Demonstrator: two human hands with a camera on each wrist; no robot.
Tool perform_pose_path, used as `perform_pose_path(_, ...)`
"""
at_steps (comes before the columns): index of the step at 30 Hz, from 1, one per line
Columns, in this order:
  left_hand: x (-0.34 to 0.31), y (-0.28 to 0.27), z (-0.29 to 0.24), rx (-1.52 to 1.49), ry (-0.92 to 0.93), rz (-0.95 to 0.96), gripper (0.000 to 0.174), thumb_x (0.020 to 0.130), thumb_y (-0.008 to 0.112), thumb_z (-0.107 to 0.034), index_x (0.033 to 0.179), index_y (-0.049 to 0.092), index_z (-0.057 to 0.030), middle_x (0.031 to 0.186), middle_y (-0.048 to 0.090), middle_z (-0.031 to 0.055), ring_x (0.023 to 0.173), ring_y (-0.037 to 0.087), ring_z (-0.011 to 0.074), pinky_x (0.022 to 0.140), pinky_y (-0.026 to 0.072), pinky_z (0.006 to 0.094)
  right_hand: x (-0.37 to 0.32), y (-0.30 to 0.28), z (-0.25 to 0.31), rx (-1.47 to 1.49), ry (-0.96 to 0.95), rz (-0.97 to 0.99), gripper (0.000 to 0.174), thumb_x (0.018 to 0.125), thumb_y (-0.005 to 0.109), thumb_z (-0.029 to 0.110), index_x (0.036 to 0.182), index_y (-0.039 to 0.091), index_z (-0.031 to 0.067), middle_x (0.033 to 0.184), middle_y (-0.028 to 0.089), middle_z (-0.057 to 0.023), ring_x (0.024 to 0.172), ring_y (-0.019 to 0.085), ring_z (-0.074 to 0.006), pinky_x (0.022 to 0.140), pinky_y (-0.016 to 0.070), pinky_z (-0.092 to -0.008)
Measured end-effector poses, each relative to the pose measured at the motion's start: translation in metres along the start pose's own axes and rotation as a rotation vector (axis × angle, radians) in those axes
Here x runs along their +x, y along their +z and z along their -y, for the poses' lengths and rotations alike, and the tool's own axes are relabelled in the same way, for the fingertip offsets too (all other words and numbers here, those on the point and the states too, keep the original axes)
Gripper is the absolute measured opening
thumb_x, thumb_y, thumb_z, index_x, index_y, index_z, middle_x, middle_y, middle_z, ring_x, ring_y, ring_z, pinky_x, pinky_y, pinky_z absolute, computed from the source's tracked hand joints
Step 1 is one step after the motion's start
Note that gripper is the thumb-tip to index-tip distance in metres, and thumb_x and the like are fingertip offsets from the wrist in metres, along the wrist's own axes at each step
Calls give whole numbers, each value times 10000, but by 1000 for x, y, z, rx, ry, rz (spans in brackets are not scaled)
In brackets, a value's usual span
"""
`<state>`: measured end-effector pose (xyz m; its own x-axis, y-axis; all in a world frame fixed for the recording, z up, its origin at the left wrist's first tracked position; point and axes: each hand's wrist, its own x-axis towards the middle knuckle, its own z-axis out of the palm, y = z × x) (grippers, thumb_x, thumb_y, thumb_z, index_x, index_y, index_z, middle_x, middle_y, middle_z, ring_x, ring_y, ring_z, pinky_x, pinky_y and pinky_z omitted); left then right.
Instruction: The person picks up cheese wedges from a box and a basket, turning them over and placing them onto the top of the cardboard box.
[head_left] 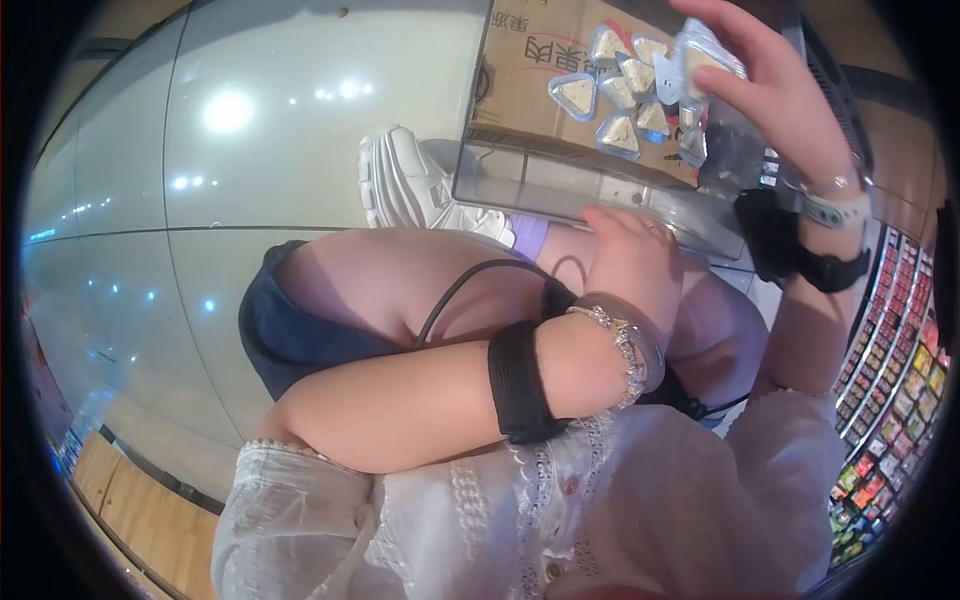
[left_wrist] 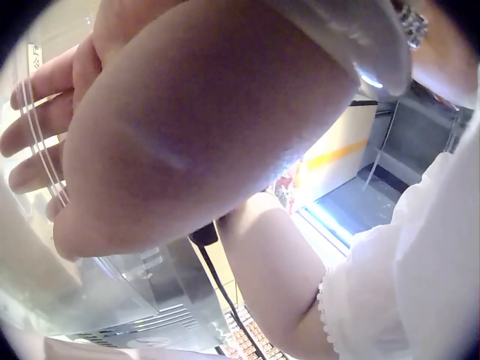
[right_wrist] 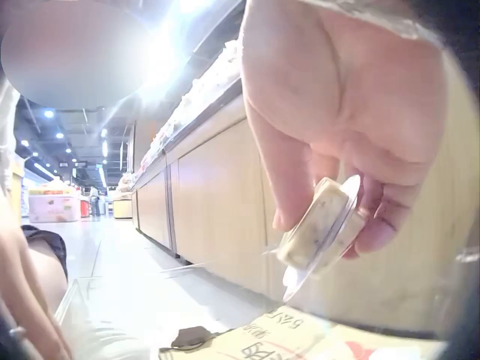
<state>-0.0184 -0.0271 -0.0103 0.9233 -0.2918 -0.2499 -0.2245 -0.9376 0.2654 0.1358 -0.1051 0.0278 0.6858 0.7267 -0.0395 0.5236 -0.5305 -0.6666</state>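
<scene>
My right hand (head_left: 770,85) pinches a triangular clear plastic pack (head_left: 712,62) between thumb and fingers, above a printed cardboard sheet (head_left: 520,85). In the right wrist view the pack (right_wrist: 315,229) stands on edge, showing pale, speckled contents. Several more triangular packs (head_left: 617,135) lie grouped on the cardboard, inside a clear plastic bin (head_left: 560,185). My left hand (head_left: 635,260) lies at the bin's near wall, over the knee. The left wrist view shows that hand (left_wrist: 172,135) with extended fingers at a clear edge, holding nothing.
Pale tiled floor (head_left: 270,170) spreads to the left, with a white shoe (head_left: 425,185) beside the bin. Racks of small colourful packets (head_left: 890,400) stand at the right. Wooden cabinets (right_wrist: 217,195) line the aisle in the right wrist view.
</scene>
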Motion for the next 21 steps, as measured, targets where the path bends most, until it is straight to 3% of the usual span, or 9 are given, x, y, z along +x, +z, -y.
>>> perform_pose_path(2, 1, 2, 1, -4, 26, 4, 238, 718, 516, -176, 899, 558, -28, 843, 587, 108, 816, 551, 255, 709, 388, 364, 18, 16, 25, 88, 222, -58, 367, 783, 558, 84, 1122, 452, -10, 947, 555, -114, 857, 546, -163, 785, 423, -242)
perform_pose_path(4, 1, 1, 2, -2, 26, 5, 235, 720, 516, -176, 900, 559, -32, 845, 588, 102, 819, 552, 253, 701, 389, 357, 39, 28, -6, 124, 325, 13, 491, 765, 602, 143, 1194, 409, 2, 966, 555, -111, 907, 538, -176, 832, 413, -246)
perform_pose_path(6, 1, -1, 3, -7, 23, 6, 232, 722, 515, -177, 900, 560, -36, 848, 590, 97, 822, 554, 251, 694, 390, 351, 62, 51, -25, 180, 386, -55, 398, 709, 619, 79, 1082, 502, 8, 966, 586, -112, 827, 586, -177, 768, 458, -280)
perform_pose_path(9, 4, -5, 6, -69, 42, 82, 231, 723, 517, -176, 905, 559, -40, 865, 593, 98, 835, 556, 256, 710, 395, 351, 85, 70, -36, 308, 492, -79, 416, 675, 668, 110, 1049, 525, 0, 943, 595, -113, 789, 595, -166, 724, 470, -280)
perform_pose_path(14, 5, -15, 11, -122, 86, 212, 405, 673, 610, -320, 955, 549, -35, 909, 588, 107, 885, 552, 265, 715, 410, 366, 95, 78, -46, 246, 471, -81, 373, 690, 661, 105, 1019, 530, -10, 911, 602, -97, 791, 593, -174, 679, 487, -284)
perform_pose_path(16, 5, -17, 11, -148, 77, 224, 460, 658, 624, -354, 974, 543, -30, 925, 584, 113, 905, 546, 269, 732, 412, 374, 93, 81, -47, 455, 541, -116, 382, 697, 659, 106, 1038, 518, 2, 918, 601, -96, 798, 593, -181, 689, 485, -299)
perform_pose_path(17, 5, -19, 12, -169, 78, 244, 516, 642, 638, -389, 993, 536, -24, 941, 580, 118, 925, 541, 273, 750, 414, 381, 90, 80, -44, 435, 544, -91, 395, 733, 630, 139, 1088, 492, 34, 941, 596, -68, 827, 552, -129, 695, 440, -271)
perform_pose_path(21, 3, -21, 14, -168, 119, 279, 568, 623, 650, -408, 1022, 527, -24, 969, 573, 118, 950, 532, 278, 787, 408, 400, 84, 60, -44, 390, 551, 15, 428, 746, 628, 124, 1127, 454, 39, 956, 579, -63, 848, 547, -124, 706, 437, -242)
